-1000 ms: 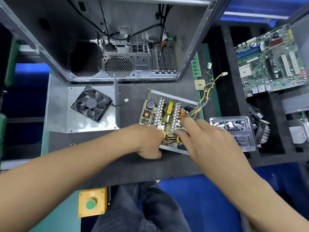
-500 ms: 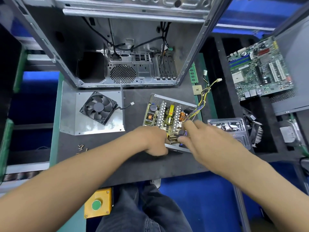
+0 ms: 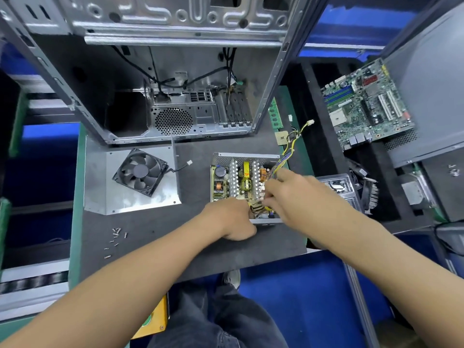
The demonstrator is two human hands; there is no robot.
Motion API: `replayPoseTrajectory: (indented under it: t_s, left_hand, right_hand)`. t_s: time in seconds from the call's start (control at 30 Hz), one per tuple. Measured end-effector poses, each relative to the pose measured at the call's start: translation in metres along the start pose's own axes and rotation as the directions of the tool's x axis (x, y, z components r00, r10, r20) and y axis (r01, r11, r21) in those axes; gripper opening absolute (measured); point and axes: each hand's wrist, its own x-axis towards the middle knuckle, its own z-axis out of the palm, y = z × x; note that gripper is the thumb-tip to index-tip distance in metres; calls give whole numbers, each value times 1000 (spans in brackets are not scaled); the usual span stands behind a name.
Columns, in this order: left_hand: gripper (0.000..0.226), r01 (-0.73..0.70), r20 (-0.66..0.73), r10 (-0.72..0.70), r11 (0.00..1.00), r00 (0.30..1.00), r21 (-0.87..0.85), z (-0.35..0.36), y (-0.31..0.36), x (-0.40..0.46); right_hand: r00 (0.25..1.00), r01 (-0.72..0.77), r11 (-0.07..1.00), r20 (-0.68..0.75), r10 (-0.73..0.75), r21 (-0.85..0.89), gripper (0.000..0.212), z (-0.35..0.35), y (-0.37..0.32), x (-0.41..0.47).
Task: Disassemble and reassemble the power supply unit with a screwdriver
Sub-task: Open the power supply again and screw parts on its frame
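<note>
1. Compared with half a second ago, the power supply unit (image 3: pixel 242 183) sits squarer to the tabletop's near edge, and both hands keep their places at its near end.
2. Hard to make out: the fingertips of both hands are hidden behind the knuckles and the board parts, so I cannot tell what they hold, and no screwdriver is seen.
3. Left hand (image 3: pixel 232 218) lies fist-like at the near edge of the unit, fingers curled under, thumb side toward the casing; whether it grips something I cannot tell.
4. Right hand (image 3: pixel 292 194) reaches over the near right part of the open unit, fingers bent down among the components beside the wire bundle (image 3: pixel 288 151); its grasp is also not clear.
5. The unit rests open on the dark tabletop (image 3: pixel 195 247), its coils and heat sinks showing.
6. To the left, a black fan (image 3: pixel 140 172) lies on a metal cover plate (image 3: pixel 140 199), and small screws (image 3: pixel 116 233) are scattered near the front left.
7. Behind stands an empty computer case (image 3: pixel 175 96); a green motherboard (image 3: pixel 364 104) lies well apart on the right.
8. A clear plastic tray (image 3: pixel 344 187) is partly covered by the right forearm.
</note>
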Motion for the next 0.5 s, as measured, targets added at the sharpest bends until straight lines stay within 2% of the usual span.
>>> replayPoseTrajectory:
  t_s: [0.07, 0.1, 0.2, 0.23, 0.3, 0.37, 0.4, 0.5]
  left_hand:
    - [39, 15, -24, -15, 1000, 1000, -12, 2, 3, 1]
    - [38, 22, -39, -23, 1000, 999, -18, 4, 4, 1]
    - [37, 26, -62, -30, 998, 998, -53, 6, 6, 1]
    - [35, 24, -70, -29, 997, 997, -69, 6, 7, 1]
    - [32, 27, -96, -37, 994, 995, -101, 9, 13, 3]
    - [33, 36, -129, -52, 992, 990, -125, 12, 19, 4]
    - [36, 36, -150, -55, 991, 987, -127, 13, 21, 4]
    - [39, -22, -225, -7, 992, 974, -125, 16, 19, 2]
  right_hand:
    - [996, -85, 989, 9, 86, -122, 40, 1, 7, 1]
    - [997, -76, 992, 20, 78, -100, 42, 2, 11, 1]
    - [996, 75, 989, 40, -81, 128, 21, -2, 20, 1]
    - [993, 90, 986, 57, -99, 141, 17, -4, 21, 1]
    - [999, 17, 998, 28, -18, 53, 24, -5, 19, 2]
    - [995, -89, 991, 33, 92, -99, 40, -4, 19, 2]
    - [993, -105, 991, 53, 109, -89, 42, -3, 20, 2]
    - [997, 6, 986, 74, -18, 169, 23, -5, 25, 0]
